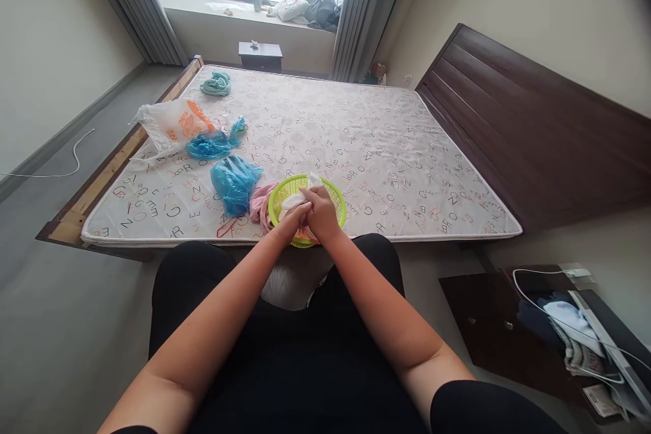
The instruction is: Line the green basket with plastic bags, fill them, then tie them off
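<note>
Both of my hands are together over a yellow-green plastic basket (pixel 277 195) at the near edge of the mattress. My left hand (pixel 298 218) is closed on a crumpled white piece, a tissue or thin cloth (pixel 292 202). Wrapped round the same white bundle, my right hand (pixel 321 209) presses against the left; another white end (pixel 314 180) sticks out above it. Something orange shows low in the basket under my wrists. A pink towel (pixel 260 205) lies against the basket's left side, touching a blue plastic bag (pixel 234 183).
Farther left on the mattress (pixel 376 149) lie a second blue bag (pixel 208 145), a white bag with orange print (pixel 175 123) and a coiled teal cloth (pixel 216 83). A dark headboard (pixel 529 115) stands at right. A nightstand (pixel 478 319) with clothes and cables is at lower right.
</note>
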A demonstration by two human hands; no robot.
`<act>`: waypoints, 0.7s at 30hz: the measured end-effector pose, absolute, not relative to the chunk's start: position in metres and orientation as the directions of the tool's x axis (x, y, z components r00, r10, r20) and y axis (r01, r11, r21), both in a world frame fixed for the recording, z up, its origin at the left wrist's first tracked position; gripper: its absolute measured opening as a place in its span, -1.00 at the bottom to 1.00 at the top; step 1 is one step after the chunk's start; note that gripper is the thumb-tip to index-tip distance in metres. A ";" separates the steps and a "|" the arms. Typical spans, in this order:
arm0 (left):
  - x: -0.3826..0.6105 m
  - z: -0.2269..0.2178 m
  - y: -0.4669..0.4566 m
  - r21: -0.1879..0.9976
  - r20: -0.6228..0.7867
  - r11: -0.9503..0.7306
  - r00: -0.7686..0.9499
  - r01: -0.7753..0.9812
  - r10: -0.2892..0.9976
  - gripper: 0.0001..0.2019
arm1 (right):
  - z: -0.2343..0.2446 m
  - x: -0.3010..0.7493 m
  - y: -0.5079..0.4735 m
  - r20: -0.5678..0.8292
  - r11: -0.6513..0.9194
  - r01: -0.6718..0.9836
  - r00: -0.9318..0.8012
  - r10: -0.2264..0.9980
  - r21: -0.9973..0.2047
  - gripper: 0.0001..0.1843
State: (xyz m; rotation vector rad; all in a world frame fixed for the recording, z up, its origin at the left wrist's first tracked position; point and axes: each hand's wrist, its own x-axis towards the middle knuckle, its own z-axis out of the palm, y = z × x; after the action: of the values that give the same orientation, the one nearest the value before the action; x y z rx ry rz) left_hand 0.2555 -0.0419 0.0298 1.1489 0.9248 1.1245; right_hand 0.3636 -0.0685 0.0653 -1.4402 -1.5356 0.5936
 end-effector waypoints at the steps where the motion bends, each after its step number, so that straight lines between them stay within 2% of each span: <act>1: 0.255 0.030 -0.043 0.975 0.008 0.044 0.234 -0.217 0.972 -0.85 | 0.064 0.363 -0.069 0.304 0.225 0.511 0.076 0.950 -0.830 -0.51; 3: 0.252 0.032 -0.043 0.951 -0.009 0.086 0.250 -0.299 0.968 -0.77 | 0.062 0.365 -0.071 0.340 0.291 0.483 0.015 0.940 -0.826 -0.47; 5: 0.249 0.033 -0.042 0.929 -0.060 0.136 0.223 -0.345 0.973 -0.72 | 0.060 0.370 -0.071 0.333 0.299 0.389 0.021 0.943 -0.871 -0.43; 7: 0.246 0.034 -0.040 0.907 -0.105 0.188 0.230 -0.376 0.967 -0.67 | 0.058 0.376 -0.068 0.238 0.201 0.260 0.119 0.964 -0.944 -0.41; 9: 0.243 0.035 -0.039 0.904 -0.114 0.217 0.281 -0.368 0.953 -0.64 | 0.057 0.383 -0.063 0.087 0.065 0.123 0.178 0.980 -0.990 -0.38; 12: 0.242 0.035 -0.042 0.923 -0.126 0.247 0.374 -0.296 0.919 -0.68 | 0.057 0.390 -0.057 -0.060 -0.062 0.040 0.034 0.998 -0.997 -0.41; 14: 0.243 0.036 -0.046 0.919 -0.143 0.276 0.417 -0.280 0.898 -0.72 | 0.058 0.390 -0.054 -0.075 -0.076 0.070 0.011 0.997 -0.995 -0.49; 16: 0.243 0.038 -0.051 0.890 -0.159 0.324 0.447 -0.322 0.880 -0.72 | 0.058 0.388 -0.053 -0.042 -0.053 0.141 0.080 0.996 -0.989 -0.56; 21: 0.241 0.042 -0.058 0.836 -0.151 0.356 0.449 -0.418 0.881 -0.61 | 0.060 0.381 -0.054 0.166 0.074 0.414 0.192 0.967 -0.907 -0.70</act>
State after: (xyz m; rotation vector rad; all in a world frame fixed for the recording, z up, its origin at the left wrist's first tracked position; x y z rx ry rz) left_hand 0.2411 -0.0577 0.0418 0.8170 0.6696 0.9239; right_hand 0.3814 -0.0537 0.0599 -1.5036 -1.3808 0.7233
